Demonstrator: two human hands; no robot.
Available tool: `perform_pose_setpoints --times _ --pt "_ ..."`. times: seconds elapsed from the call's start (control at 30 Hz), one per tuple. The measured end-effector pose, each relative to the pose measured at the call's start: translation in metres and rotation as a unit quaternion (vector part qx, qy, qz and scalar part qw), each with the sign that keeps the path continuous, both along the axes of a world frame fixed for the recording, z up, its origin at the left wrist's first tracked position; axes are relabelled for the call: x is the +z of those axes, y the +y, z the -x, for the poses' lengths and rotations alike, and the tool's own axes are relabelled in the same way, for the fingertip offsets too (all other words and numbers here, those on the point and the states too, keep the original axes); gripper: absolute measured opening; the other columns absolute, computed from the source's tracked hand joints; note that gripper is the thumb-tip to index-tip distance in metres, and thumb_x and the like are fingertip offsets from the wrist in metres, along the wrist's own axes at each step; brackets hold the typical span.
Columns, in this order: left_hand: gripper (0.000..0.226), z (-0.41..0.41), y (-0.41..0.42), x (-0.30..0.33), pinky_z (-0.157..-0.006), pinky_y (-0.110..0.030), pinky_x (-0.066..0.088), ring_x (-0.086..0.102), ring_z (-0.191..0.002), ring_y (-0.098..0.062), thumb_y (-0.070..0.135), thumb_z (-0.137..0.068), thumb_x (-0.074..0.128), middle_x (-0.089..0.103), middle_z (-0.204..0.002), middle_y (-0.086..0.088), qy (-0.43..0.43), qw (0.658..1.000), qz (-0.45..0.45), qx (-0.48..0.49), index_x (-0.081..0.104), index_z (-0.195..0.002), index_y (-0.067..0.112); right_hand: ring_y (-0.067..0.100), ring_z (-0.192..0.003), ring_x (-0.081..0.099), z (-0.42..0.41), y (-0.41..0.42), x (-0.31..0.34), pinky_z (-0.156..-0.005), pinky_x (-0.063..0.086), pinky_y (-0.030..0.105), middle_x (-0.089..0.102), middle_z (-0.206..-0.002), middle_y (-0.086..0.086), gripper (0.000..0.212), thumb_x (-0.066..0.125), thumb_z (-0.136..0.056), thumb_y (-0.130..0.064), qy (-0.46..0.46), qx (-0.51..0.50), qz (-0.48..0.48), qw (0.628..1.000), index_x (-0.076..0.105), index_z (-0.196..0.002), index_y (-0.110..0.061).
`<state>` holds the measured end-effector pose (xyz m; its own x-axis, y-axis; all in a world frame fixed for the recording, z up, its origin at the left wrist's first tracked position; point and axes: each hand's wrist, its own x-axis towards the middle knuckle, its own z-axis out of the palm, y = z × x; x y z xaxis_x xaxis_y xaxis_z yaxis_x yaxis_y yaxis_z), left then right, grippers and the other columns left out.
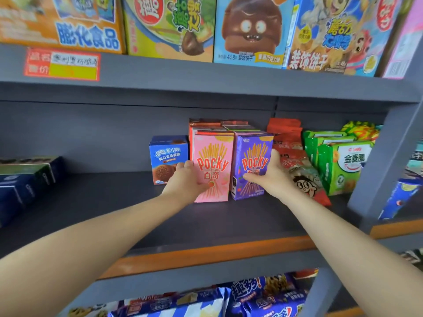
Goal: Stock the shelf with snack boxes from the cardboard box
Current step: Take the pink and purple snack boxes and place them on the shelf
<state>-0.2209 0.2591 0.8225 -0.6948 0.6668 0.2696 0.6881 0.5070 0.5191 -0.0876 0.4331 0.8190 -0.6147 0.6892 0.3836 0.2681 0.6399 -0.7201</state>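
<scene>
Two hands, left [186, 179] gripping the pink Pocky carton [214, 170], right [270, 177] gripping the purple one [253, 165], square both at frame centre on the grey shelf [114, 202], fronts outward.

The boxes behind the pink Pocky box [212, 168] and purple Pocky box [253, 165] show only their tops. The left hand [185, 179] covers the pink box's lower left corner. Upper-shelf cartons [169, 26] are cut off by the top edge. The handwriting on the price label [63, 64] at upper left is too blurred to read.
</scene>
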Motion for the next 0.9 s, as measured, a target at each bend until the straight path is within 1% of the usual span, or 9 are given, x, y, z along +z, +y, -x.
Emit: perform_pose_setpoints --times 0.07,0.13,0.27,0.4,0.47,0.53,0.6,0.77,0.9 --pt "0.05 -0.003 0.003 -0.001 -0.085 -0.035 0.043 0.053 -0.103 -0.027 0.034 -0.085 0.064 0.048 -0.12 -0.014 0.0 1.0 0.002 -0.002 0.043 -0.119 0.003 0.019 -0.103 0.057 0.003 -0.002 0.0 -0.08 0.045 0.033 0.057 -0.118 -0.003 0.081 0.079 -0.071 -0.026 0.007 -0.017 -0.026 0.999 0.025 -0.132 -0.017" --pt "0.042 -0.007 0.007 -0.001 -0.086 -0.036 0.045 0.053 -0.106 -0.029 0.027 -0.09 0.057 0.049 -0.12 -0.017 0.013 1.0 0.015 -0.007 0.044 -0.12 0.0 0.022 -0.102 0.059 0.006 -0.003 0.0 -0.078 0.046 0.033 0.058 -0.117 -0.001 0.084 0.078 -0.072 -0.026 0.001 -0.041 -0.024 0.999 0.023 -0.134 -0.016" --pt "0.038 -0.007 0.015 0.0 -0.084 -0.034 0.047 0.054 -0.106 -0.027 0.025 -0.092 0.053 0.054 -0.118 -0.017 0.016 1.0 0.011 0.008 0.045 -0.12 0.0 0.019 -0.099 0.058 0.01 0.0 0.003 -0.075 0.043 0.03 0.056 -0.109 -0.004 0.067 0.079 -0.071 -0.023 0.009 -0.039 0.031 0.999 0.035 -0.121 -0.015" --pt "0.059 -0.002 0.014 -0.005 -0.086 -0.035 0.046 0.052 -0.111 -0.026 0.028 -0.082 0.068 0.046 -0.125 -0.012 -0.053 0.997 -0.052 0.018 0.036 -0.127 0.007 0.018 -0.101 0.058 0.012 0.004 0.001 -0.081 0.048 0.034 0.058 -0.11 -0.001 0.059 0.079 -0.07 -0.019 0.02 -0.026 0.072 0.997 0.041 -0.114 -0.016" --pt "0.072 0.002 0.01 -0.001 -0.09 -0.034 0.042 0.046 -0.118 -0.026 0.03 -0.077 0.072 0.037 -0.13 -0.012 -0.036 0.996 -0.08 0.031 0.029 -0.131 0.007 0.018 -0.099 0.057 0.013 0.002 0.001 -0.082 0.048 0.035 0.058 -0.111 -0.001 0.059 0.079 -0.07 -0.02 0.019 -0.029 0.072 0.997 0.041 -0.115 -0.015" --pt "0.078 0.009 0.006 0.004 -0.086 -0.028 0.036 0.043 -0.119 -0.023 0.031 -0.077 0.072 0.034 -0.133 -0.011 -0.031 0.994 -0.099 0.028 0.026 -0.135 0.006 0.017 -0.098 0.057 0.015 -0.001 0.002 -0.08 0.047 0.033 0.058 -0.11 -0.001 0.06 0.079 -0.07 -0.021 0.021 -0.03 0.07 0.997 0.041 -0.116 -0.015" --pt "0.074 0.015 0.006 0.004 -0.085 -0.026 0.035 0.045 -0.117 -0.02 0.03 -0.079 0.071 0.037 -0.133 -0.008 -0.041 0.994 -0.102 0.006 0.028 -0.135 0.008 0.015 -0.095 0.056 0.017 -0.004 0.003 -0.077 0.045 0.031 0.056 -0.105 -0.003 0.059 0.078 -0.072 -0.02 0.025 -0.025 0.073 0.997 0.04 -0.116 -0.013" --pt "0.049 0.022 0.017 -0.009 -0.084 -0.034 0.049 0.055 -0.104 -0.018 0.028 -0.078 0.071 0.053 -0.121 -0.004 -0.069 0.99 -0.121 -0.022 0.045 -0.117 0.015 0.013 -0.092 0.054 0.02 -0.007 0.005 -0.076 0.045 0.029 0.055 -0.103 -0.005 0.058 0.078 -0.072 -0.019 0.026 -0.017 0.07 0.997 0.04 -0.115 -0.01" --pt "0.05 0.021 0.02 -0.007 -0.078 -0.03 0.047 0.056 -0.104 -0.019 0.027 -0.079 0.071 0.054 -0.12 -0.005 -0.082 0.989 -0.12 -0.005 0.043 -0.117 0.013 0.012 -0.098 0.055 0.015 -0.008 0.007 -0.077 0.044 0.029 0.054 -0.108 -0.005 0.065 0.079 -0.073 -0.022 0.006 -0.017 0.078 0.997 0.035 -0.12 -0.011"
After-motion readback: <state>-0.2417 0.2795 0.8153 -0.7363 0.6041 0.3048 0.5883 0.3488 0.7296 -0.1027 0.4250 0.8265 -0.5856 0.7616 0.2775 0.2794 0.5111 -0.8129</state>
